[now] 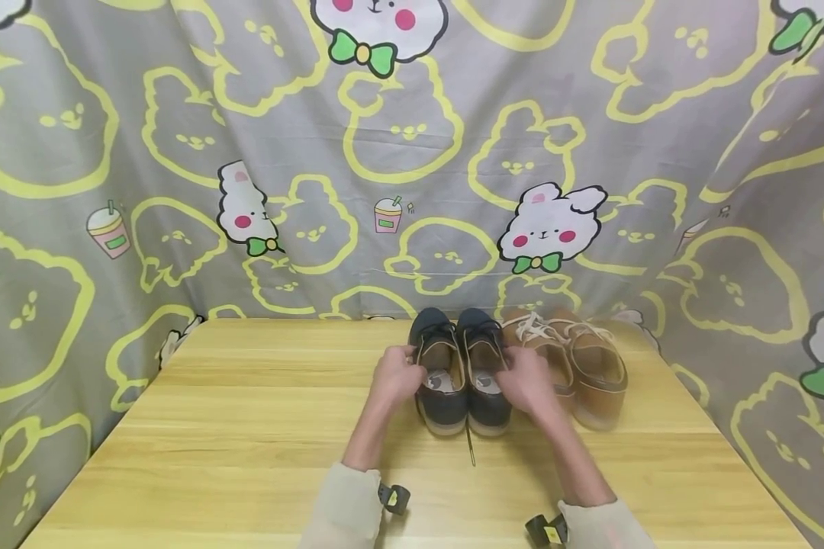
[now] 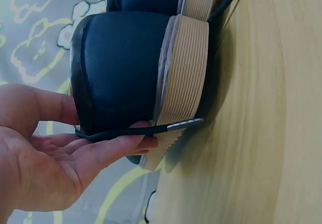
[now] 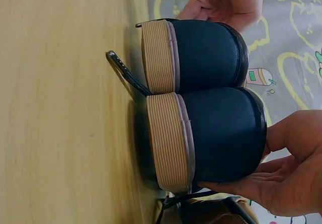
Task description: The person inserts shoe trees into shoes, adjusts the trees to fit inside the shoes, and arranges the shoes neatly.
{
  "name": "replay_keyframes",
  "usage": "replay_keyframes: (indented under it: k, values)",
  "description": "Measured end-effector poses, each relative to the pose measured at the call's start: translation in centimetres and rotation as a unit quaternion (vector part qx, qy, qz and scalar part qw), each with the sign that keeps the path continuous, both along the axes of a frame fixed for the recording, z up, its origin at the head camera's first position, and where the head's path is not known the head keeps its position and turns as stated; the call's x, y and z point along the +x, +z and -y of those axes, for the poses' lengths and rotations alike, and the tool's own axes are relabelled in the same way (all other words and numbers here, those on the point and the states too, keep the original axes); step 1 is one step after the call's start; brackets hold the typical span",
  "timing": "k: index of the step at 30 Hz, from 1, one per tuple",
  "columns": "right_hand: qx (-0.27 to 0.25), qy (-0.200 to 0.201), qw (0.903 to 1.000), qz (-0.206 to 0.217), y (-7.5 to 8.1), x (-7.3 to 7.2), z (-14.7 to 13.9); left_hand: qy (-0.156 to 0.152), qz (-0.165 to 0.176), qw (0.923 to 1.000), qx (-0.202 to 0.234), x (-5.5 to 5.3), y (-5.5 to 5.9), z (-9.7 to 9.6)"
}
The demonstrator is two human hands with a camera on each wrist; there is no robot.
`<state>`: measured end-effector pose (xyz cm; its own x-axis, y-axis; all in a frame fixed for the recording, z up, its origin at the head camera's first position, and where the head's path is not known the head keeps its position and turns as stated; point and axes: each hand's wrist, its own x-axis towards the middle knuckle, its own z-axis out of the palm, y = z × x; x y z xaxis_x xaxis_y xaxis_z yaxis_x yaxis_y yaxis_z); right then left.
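Observation:
A pair of dark navy lace-up shoes stands side by side on the wooden table, heels towards me. My left hand [image 1: 397, 375] grips the outer side of the left shoe [image 1: 446, 410], thumb at the collar and fingers along the side. A black lace [image 2: 126, 132] with a metal tip lies across those fingers in the left wrist view. On the other side, my right hand [image 1: 527, 379] holds the right shoe [image 1: 489, 412] in the same way. Both ribbed tan soles [image 3: 168, 143] show in the right wrist view. Another lace end [image 1: 471, 448] trails behind the heels.
A pair of brown shoes [image 1: 599, 385] with pale laces stands just right of the navy pair, blurred in the head view. Wood-grained tabletop [image 1: 247, 427] stretches to the left and in front. A printed grey curtain [image 1: 302, 152] hangs behind and at both sides.

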<state>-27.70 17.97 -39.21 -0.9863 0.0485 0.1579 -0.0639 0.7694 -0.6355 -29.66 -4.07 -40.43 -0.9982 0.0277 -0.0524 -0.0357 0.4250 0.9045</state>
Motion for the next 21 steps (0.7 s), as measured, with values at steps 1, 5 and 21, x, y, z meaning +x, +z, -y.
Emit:
replay_keyframes:
  k: [1, 5, 21]
  values:
    - [0.003, -0.001, 1.0000, -0.001, -0.1, -0.1, 0.0, 0.003, 0.003, 1.0000, 0.002, -0.1, -0.1, 0.0]
    - [0.005, -0.003, 1.0000, -0.008, -0.3, -0.4, 0.1, 0.017, 0.012, 0.9997, 0.010, -0.3, -0.3, -0.1]
    - [-0.023, -0.014, 0.9995, 0.017, -1.3, -1.3, 0.4, 0.029, 0.011, 0.9995, -0.011, -1.3, -1.2, 0.0]
